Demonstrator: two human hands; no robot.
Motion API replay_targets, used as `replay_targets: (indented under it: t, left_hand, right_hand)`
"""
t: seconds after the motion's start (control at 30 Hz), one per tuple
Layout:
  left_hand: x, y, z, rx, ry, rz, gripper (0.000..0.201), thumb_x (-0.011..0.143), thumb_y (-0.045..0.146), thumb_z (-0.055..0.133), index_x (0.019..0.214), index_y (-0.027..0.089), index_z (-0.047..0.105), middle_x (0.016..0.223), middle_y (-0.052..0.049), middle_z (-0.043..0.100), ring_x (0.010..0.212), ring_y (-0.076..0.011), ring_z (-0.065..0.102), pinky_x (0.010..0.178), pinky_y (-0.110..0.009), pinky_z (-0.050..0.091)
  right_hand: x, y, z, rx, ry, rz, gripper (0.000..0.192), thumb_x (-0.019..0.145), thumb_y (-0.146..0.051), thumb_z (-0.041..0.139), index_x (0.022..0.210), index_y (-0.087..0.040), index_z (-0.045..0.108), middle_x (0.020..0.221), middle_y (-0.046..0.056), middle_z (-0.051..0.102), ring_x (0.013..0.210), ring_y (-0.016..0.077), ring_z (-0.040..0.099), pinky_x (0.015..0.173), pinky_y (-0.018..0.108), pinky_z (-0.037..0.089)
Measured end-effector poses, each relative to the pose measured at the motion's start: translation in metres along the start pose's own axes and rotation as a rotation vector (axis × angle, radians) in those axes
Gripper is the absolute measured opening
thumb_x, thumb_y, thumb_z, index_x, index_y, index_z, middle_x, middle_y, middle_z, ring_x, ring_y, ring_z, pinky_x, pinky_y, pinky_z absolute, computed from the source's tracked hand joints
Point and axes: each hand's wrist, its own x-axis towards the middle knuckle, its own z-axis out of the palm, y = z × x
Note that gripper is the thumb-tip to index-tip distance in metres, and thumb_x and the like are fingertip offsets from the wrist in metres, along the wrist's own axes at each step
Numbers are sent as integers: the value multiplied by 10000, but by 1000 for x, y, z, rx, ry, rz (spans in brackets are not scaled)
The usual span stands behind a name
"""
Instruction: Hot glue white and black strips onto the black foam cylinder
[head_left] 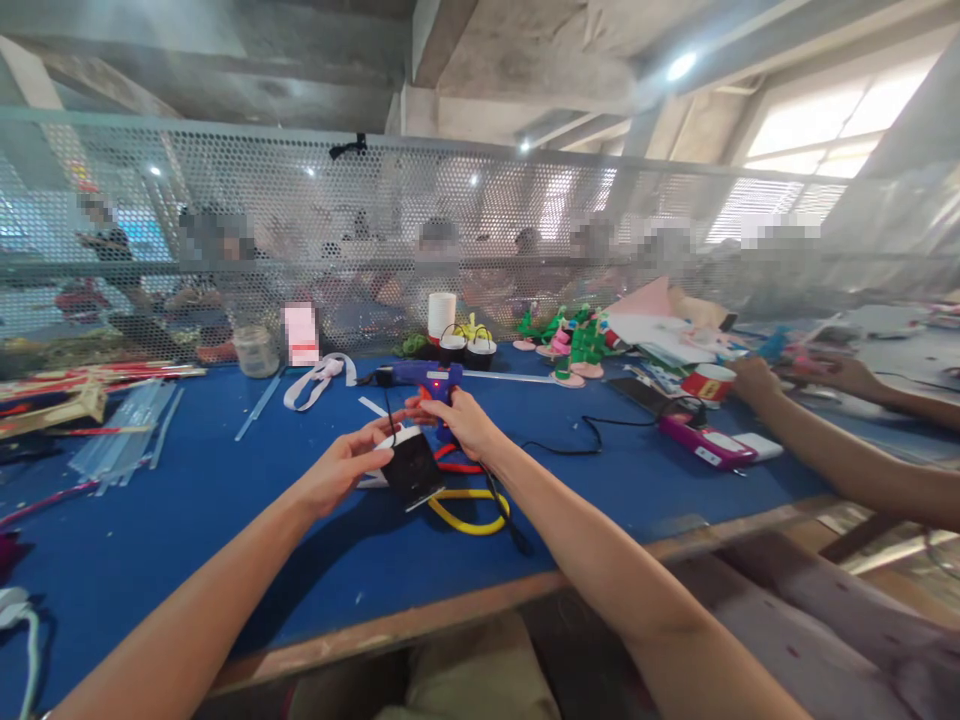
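Note:
My left hand (341, 472) grips a small black cup (412, 467) with a white rim, tilted toward me above the blue table (225, 520). My right hand (459, 418) pinches the cup's rim from the far side, beside a thin black wire handle. Just behind my hands stands a blue hot-glue gun (424, 377) with a red light, its black cord trailing to the right. Yellow and red strips (469, 508) lie under the cup.
Clear glue sticks (124, 445) lie at the left, a white ribbon (319, 378) and a jar (256, 350) behind. Finished black cups (466, 347) and green-pink figures (574, 345) stand by the mesh screen. Another person's hands (757, 382) work at the right near a pink device (701, 440).

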Motion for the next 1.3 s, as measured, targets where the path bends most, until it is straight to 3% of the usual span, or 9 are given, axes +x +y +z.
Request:
replay_targets:
  t: [0.17, 0.27, 0.4, 0.67, 1.03, 1.2, 1.3]
  left_hand:
    - [7, -8, -13, 114, 217, 93, 271, 603, 410, 659, 581, 177, 523, 1339, -73, 371, 1268, -248, 244, 1003, -406, 232]
    - [13, -17, -24, 207, 356, 135, 309, 589, 462, 638, 577, 181, 510, 1322, -103, 390, 1283, -255, 202, 1015, -417, 197]
    - [17, -26, -37, 305, 469, 101, 283, 595, 430, 626, 562, 171, 516, 1356, -123, 333, 1261, -298, 246, 1015, -432, 175]
    - [18, -30, -42, 221, 451, 71, 299, 546, 435, 666, 558, 175, 519, 1348, -136, 344, 1259, -292, 254, 1030, -412, 136]
    - [18, -27, -37, 143, 407, 53, 349, 488, 486, 699, 553, 174, 558, 1349, -137, 341, 1262, -302, 244, 1030, -409, 143]
    - [18, -28, -38, 144, 406, 48, 346, 484, 487, 701, 543, 176, 560, 1340, -122, 363, 1262, -304, 243, 1034, -410, 134]
    - [18, -28, -38, 149, 396, 45, 334, 491, 479, 699, 539, 179, 562, 1335, -110, 374, 1262, -303, 241, 1033, -411, 135]
  right_hand:
    - [-1, -11, -13, -142, 121, -90, 114, 617, -204, 585, 712, -141, 580, 671, 16, 631, 570, 112, 602, 502, 207, 471]
    - [-8, -15, -12, -234, 66, -83, 141, 615, -255, 594, 702, -152, 556, 570, -14, 589, 412, 83, 522, 354, 183, 393]
    - [-17, -12, -3, -533, -64, -93, 154, 658, -295, 560, 592, -158, 536, 394, -48, 496, 309, 66, 418, 334, 190, 359]
    - [-21, -4, 3, -834, -29, -188, 180, 680, -308, 536, 628, -143, 586, 385, -39, 482, 406, 105, 469, 432, 213, 377]
    - [-22, 1, 6, -830, -83, -246, 168, 686, -267, 505, 723, -139, 609, 444, -37, 501, 438, 107, 470, 487, 219, 404]
    - [-22, 0, 5, -853, -61, -303, 155, 676, -245, 512, 736, -147, 616, 550, -15, 571, 560, 128, 525, 569, 230, 423]
    - [-22, 0, 6, -870, -73, -272, 154, 683, -257, 507, 714, -149, 613, 490, -22, 538, 525, 126, 515, 538, 224, 415]
